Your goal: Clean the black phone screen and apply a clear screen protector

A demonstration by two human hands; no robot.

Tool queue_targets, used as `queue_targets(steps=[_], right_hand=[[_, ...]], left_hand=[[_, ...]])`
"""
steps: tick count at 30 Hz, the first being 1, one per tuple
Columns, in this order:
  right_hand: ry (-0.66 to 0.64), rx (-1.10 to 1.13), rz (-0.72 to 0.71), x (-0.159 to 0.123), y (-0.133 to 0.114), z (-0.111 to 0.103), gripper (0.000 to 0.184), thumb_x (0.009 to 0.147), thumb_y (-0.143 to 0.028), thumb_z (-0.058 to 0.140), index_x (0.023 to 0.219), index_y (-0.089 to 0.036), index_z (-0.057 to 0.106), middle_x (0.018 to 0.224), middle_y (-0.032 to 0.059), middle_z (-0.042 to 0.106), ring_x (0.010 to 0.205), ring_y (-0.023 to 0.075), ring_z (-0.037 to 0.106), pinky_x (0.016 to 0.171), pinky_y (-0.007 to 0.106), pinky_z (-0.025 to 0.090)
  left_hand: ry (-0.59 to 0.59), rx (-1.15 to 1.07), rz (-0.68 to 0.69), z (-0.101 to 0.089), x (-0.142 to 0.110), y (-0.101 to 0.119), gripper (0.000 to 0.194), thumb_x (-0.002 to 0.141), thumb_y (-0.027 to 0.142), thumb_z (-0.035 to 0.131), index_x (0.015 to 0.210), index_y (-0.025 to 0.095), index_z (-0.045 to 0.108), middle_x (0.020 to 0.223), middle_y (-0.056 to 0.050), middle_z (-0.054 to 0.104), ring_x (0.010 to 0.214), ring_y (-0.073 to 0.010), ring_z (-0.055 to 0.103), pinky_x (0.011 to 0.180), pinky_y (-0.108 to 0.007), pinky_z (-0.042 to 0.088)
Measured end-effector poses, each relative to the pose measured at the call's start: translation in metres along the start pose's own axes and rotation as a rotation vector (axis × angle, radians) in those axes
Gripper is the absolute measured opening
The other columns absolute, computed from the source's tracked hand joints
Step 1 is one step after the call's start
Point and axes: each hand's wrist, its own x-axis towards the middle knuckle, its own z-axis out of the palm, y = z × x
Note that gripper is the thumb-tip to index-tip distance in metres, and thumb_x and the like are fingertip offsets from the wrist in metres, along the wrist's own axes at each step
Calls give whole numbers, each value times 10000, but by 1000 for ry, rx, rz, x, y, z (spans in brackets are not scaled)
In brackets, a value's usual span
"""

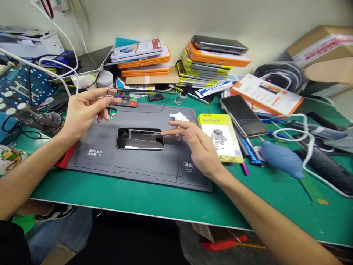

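An opened phone shell (140, 138) lies face up in the middle of a grey work mat (110, 162). My right hand (197, 145) reaches in from the right with its fingers stretched out, and the index fingertip touches the phone's right end. My left hand (84, 112) is lifted above the mat's left corner. Its thumb and fingers pinch a thin dark strip (110, 96) that loops out at the fingertips. A small white scrap (178, 117) rests on the mat behind my right hand.
A yellow battery box (220, 138) lies right of the mat, with a dark phone (243, 116), a blue air blower (281, 159) and white cables (303, 136) further right. Stacked orange and yellow boxes (209, 60) line the wall. Soldering tools (27, 112) stand at the left.
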Motion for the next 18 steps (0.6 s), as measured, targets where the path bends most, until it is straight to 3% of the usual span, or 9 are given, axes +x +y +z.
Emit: queue_targets(steps=[4, 8, 14, 18], right_hand=[[-65, -45, 48, 3, 7, 1, 532, 1129, -747, 477, 1375, -372, 763, 1346, 39, 851, 1440, 326, 672, 1280, 648, 428], [41, -8, 34, 5, 12, 1, 590, 1107, -741, 547, 1593, -415, 622, 1723, 16, 607, 1576, 309, 579, 1346, 644, 395], [19, -25, 16, 1, 4, 1, 478, 1127, -690, 549, 1427, -377, 751, 1330, 36, 857, 1429, 302, 696, 1345, 665, 404], [48, 134, 48, 3, 2, 3, 445, 1132, -667, 557, 1375, -365, 776, 1431, 37, 817, 1400, 287, 721, 1321, 619, 467]], left_hand=[[2, 15, -49, -2, 2, -6, 379, 1051, 534, 745, 1329, 286, 817, 1241, -81, 876, 746, -176, 803, 545, -323, 611], [-10, 23, -62, -2, 2, -5, 401, 1042, 558, 745, 1335, 292, 812, 1238, -81, 873, 745, -180, 801, 543, -335, 610], [0, 36, -99, -2, 2, -3, 407, 1031, 576, 750, 1332, 309, 816, 1267, -82, 865, 815, -215, 816, 569, -370, 623], [27, 63, -64, 1, -1, 4, 359, 1030, 573, 760, 1279, 327, 838, 1248, -57, 872, 700, -171, 771, 546, -365, 595]])
